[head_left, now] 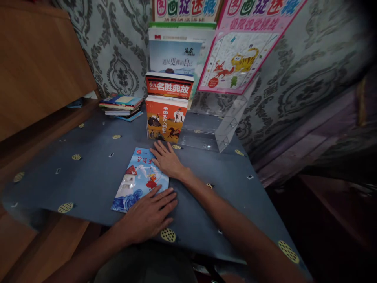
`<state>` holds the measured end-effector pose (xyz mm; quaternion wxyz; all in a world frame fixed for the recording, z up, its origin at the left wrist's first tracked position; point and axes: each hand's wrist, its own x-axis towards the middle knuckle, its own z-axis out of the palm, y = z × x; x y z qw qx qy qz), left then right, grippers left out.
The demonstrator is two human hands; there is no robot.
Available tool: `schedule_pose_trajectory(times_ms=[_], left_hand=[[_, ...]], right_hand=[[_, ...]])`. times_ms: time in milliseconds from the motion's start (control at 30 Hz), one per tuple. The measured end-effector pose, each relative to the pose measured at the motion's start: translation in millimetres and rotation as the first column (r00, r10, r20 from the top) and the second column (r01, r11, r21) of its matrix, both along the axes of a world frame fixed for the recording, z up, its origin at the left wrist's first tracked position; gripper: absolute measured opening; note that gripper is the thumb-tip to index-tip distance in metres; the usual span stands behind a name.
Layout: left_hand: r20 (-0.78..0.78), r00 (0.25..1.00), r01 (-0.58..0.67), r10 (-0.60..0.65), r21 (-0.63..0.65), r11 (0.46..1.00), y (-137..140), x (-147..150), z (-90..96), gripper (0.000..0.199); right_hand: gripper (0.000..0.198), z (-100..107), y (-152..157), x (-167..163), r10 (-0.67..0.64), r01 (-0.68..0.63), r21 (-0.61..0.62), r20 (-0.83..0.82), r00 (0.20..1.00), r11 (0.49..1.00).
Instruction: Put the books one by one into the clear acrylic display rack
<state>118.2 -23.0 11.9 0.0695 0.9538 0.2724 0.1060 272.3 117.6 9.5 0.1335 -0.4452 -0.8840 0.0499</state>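
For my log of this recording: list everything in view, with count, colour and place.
Blue book: 1, blue, flat under the hands
Orange book: 1, orange, front of rack
Red book: 1, red, behind orange book
Pale book: 1, pale blue, behind red book
Pink book: 1, pink-edged, rack's upper right
Top book: 1, whitish, cut off by top edge
Rack: 1, clear, back of table
Stack: several books, mixed, back left
Tablecloth: 1, grey-blue with yellow prints, over table
Cabinet: 1, brown, far left
Wall: patterned grey, behind
Hanging cloth: purplish, right
Left hand: 1, bare, book's lower right
Right hand: 1, bare, book's upper right
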Motion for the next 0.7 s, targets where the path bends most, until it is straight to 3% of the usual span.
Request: schedule_pose_trajectory(times_ms=[67, 167, 267, 367, 533, 700], left_hand=[[0.041, 0.999, 0.006, -0.006, 0.000, 1.000, -1, 0, -0.3, 0.040], [0.100, 0.993, 0.060, -0.064, 0.039, 0.997, -3, 0, -1.1, 0.033], [0.119, 0.985, 0.115, -0.125, 0.088, 0.989, -4, -1, -0.5, 0.029], [0.099, 0.986, 0.130, -0.137, 0.074, 0.989, -4, -2, 2.2, 0.027], [0.139, 0.976, 0.156, -0.169, 0.098, 0.983, -2, -1, 6.1, 0.024], [0.184, 0.969, 0.151, -0.166, 0.093, 0.984, -2, -1, 1.7, 0.029]], right_hand=[[0.049, 1, -10, -8, 0.046, -0.046, -0.002, 0.011, 0.999, 0.999], [0.049, 3, -28, -28, 0.217, -0.217, -0.009, 0.022, 0.976, 0.976], [0.050, 5, -45, -55, 0.426, -0.425, -0.025, 0.064, 0.903, 0.905], [0.048, 7, -51, -80, 0.533, -0.531, -0.048, 0.095, 0.841, 0.846], [0.063, 9, -34, -97, 0.479, -0.474, -0.076, 0.079, 0.874, 0.877], [0.062, 10, -8, -72, 0.245, -0.242, -0.069, 0.027, 0.969, 0.968]])
